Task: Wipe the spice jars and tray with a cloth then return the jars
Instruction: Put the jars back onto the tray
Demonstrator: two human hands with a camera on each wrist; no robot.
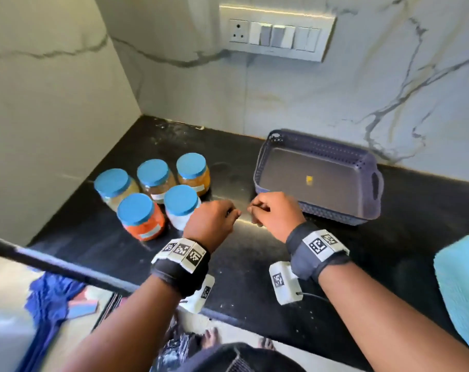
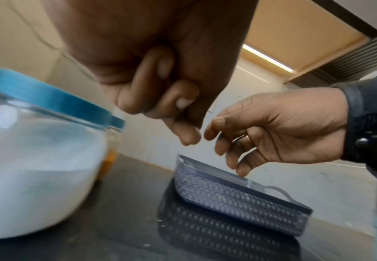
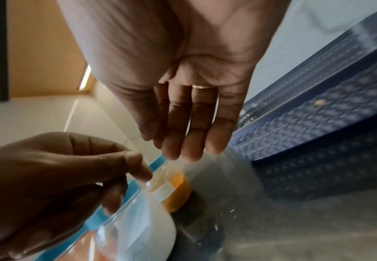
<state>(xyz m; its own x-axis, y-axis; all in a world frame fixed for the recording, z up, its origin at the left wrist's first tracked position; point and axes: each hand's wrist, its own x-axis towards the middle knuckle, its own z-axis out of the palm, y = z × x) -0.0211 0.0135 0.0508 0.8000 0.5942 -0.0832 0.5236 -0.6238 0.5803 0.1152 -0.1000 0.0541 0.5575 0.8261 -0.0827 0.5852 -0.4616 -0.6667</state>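
Five clear glass spice jars with blue lids [image 1: 152,194] stand clustered on the black stone desk [image 1: 241,264], out of the grey-purple perforated plastic tray [image 1: 367,167], which sits just to their right against the marble wall with only a small yellow crumb [image 1: 309,180] on its floor. The light blue towelling cloth [image 1: 458,291] lies well apart at the desk's right edge, untouched. Both hands hover between jars and tray holding nothing: the left hand [image 1: 214,218] has its fingers curled in, the right hand [image 1: 277,213] hangs loosely, fingers fairly straight in the right wrist view. The unloading looks done and the wiping not yet begun. The next move calls for the right hand to reach across for the cloth, then steady a jar, or the tray, with the left.
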